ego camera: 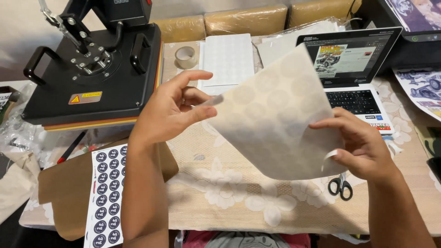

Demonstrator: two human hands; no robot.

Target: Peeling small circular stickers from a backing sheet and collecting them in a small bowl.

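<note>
Sheet of round stickers, tilted above the table, pinched at its upper-left edge by my left hand and lower-right corner by my right hand.

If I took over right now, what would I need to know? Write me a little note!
Left hand: fingers pinch the left edge of the sticker sheet, held up above the table.
Right hand: grips the sheet's lower right corner, which looks partly peeled.
Nearby: scissors, printed sticker sheet, heat press, laptop, tape roll.
Done: corner started. Left: the rest of the sheet.
</note>
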